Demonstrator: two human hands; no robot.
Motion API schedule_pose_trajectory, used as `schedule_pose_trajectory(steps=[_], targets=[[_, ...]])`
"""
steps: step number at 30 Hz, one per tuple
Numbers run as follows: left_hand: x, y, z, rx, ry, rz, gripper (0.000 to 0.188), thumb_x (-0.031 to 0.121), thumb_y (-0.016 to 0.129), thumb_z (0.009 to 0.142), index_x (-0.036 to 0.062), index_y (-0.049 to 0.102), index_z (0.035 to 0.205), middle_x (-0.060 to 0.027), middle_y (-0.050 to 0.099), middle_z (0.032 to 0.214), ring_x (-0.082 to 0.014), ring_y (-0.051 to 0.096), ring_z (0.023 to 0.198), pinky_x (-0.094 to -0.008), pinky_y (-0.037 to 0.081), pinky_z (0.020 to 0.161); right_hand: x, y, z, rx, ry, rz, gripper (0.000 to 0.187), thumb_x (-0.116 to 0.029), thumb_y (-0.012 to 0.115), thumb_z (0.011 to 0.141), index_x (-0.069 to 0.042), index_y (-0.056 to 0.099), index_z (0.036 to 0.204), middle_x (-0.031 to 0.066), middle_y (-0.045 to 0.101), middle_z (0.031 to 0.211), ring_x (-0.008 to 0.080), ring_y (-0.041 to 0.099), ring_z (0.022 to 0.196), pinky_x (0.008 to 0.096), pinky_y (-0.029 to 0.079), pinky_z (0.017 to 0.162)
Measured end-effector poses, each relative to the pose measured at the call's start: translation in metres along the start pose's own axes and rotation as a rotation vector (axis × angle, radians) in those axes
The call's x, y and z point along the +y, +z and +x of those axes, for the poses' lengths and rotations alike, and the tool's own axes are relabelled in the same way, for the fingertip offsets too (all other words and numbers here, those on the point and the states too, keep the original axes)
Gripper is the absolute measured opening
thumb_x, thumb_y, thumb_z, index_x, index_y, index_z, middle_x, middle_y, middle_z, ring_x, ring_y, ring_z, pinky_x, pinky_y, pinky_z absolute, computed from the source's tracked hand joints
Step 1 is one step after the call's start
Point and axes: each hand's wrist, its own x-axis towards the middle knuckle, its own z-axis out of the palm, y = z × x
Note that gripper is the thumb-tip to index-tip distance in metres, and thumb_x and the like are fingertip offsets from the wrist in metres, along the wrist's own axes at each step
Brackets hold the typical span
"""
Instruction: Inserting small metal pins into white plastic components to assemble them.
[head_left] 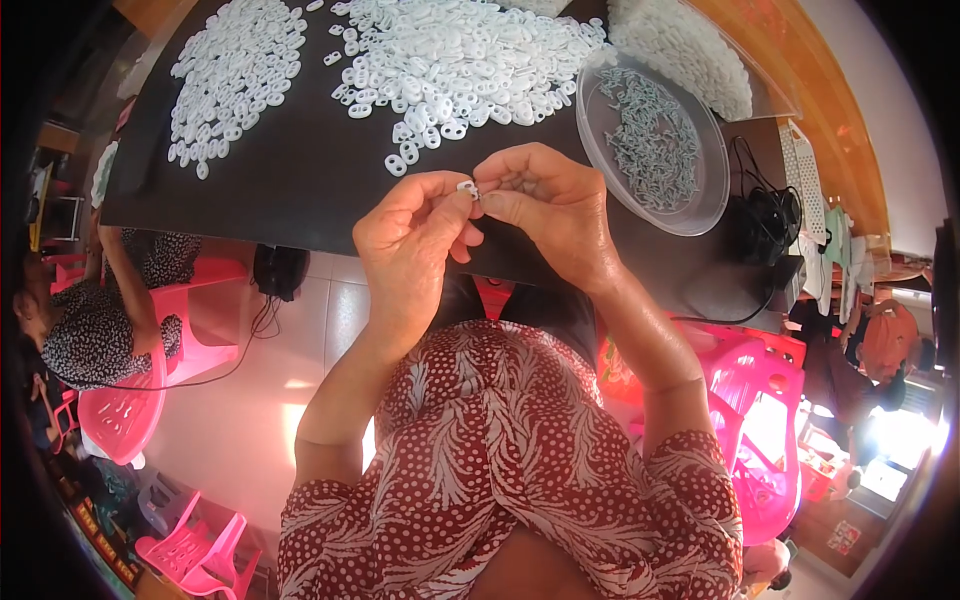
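Above the near edge of the dark table, my left hand (408,255) is closed, pinching a small white plastic piece (466,187) between thumb and fingers. My right hand (556,212) meets it there, thumb and forefinger pressed together at the piece's right side. Whatever those right fingertips grip is too small and too covered to name. Beyond my hands lies a big heap of white oval two-hole plastic pieces (470,65). To the right of the heap, a round clear plastic tub (708,195) holds many small grey screws (650,135).
A second pile of white pieces (235,75) spreads at the table's (300,190) far left. Behind the tub stands a clear bin of white parts (685,50). Black cables (765,205) lie at the right. Another person (105,330) sits at the left by pink chairs (125,410).
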Motion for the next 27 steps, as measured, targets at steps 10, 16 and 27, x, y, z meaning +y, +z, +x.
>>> schedule_pose_trajectory(steps=[10,16,27], targets=[[-0.006,0.002,0.006,0.027,0.014,-0.116,0.013,0.005,0.059,0.089,-0.0061,0.060,0.096,-0.0122,0.065,0.082,-0.0155,0.063,0.064,-0.0240,0.048,0.052,0.002,0.000,0.003,0.062,-0.033,-0.104,0.019,0.002,0.059,0.085,0.003,0.057,0.104,0.0051,0.061,0.089,0.0100,0.059,0.081,0.0234,0.048,0.075],[-0.006,0.000,0.006,0.028,0.017,-0.126,0.013,0.005,0.056,0.090,-0.0060,0.060,0.096,-0.0132,0.065,0.083,-0.0169,0.065,0.068,-0.0246,0.049,0.053,0.007,0.000,-0.002,0.089,-0.141,-0.294,0.013,-0.001,0.062,0.081,0.001,0.059,0.094,0.0069,0.060,0.083,0.0146,0.059,0.073,0.0270,0.048,0.067],[0.005,-0.006,0.005,0.086,-0.192,-0.300,0.013,0.004,0.059,0.088,-0.0070,0.060,0.094,-0.0141,0.065,0.083,-0.0179,0.065,0.066,-0.0239,0.050,0.052,0.011,0.005,0.002,0.122,-0.751,-0.885,0.017,0.002,0.068,0.071,-0.003,0.061,0.086,0.0081,0.060,0.082,0.0258,0.055,0.071,0.0338,0.046,0.060]])
